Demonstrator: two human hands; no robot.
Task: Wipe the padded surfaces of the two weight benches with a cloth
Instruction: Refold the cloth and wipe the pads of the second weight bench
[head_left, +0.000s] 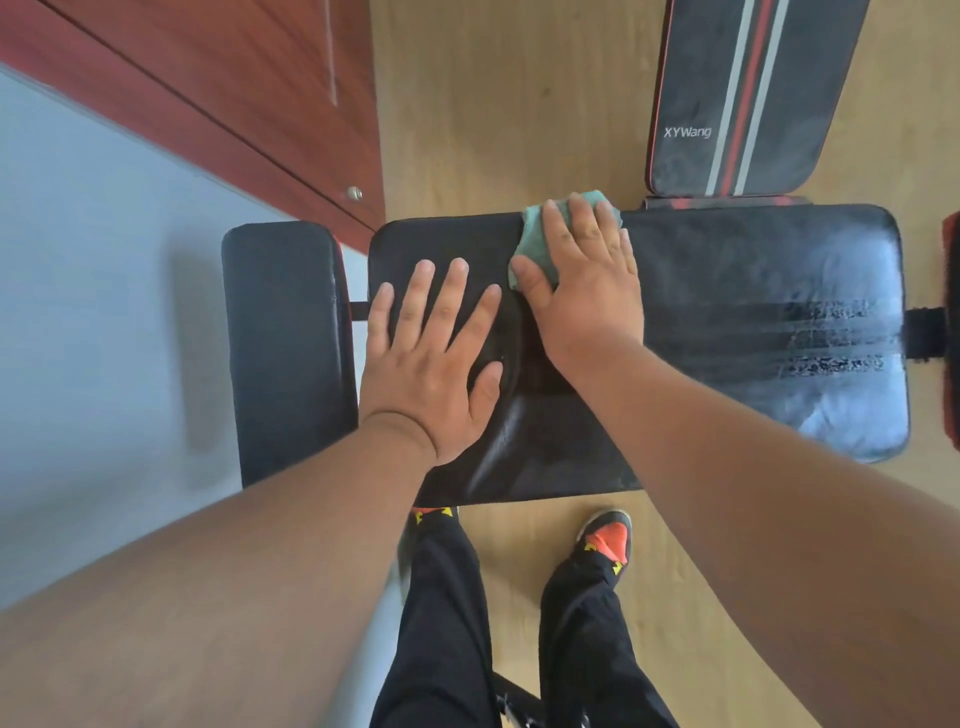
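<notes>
Head view, cloth: green cloth (535, 244) lying bunched on the far edge of the near bench pad (727, 332), mostly hidden beneath the right hand (582, 280).
Head view, right grip: fingers straight and spread, pressing flat on the cloth, not curled round it; thumb at the cloth's near corner.
Head view, left grip: left hand (431, 358) flat, fingers apart, resting bare on the same pad just beside the right hand, likely bracing.
Head view, near bench: black padded top, creased and dented near the left hand, glossy streaks toward its right end; a smaller black pad (283, 338) to its left across a gap.
Head view, second bench: striped pad (748, 98) marked XYWang, standing beyond the near bench on the wooden floor (509, 104), not touched by either hand.
Handling, cloth: probably light, soft and limp, prone to bunching; best driven by a flat palm spread over its middle.
Handling, pad: seemingly soft and yielding, smooth vinyl-like skin, likely slick where damp; firm even pressure advisable.
Progress: judged midway on the near bench, second bench left to do.
</notes>
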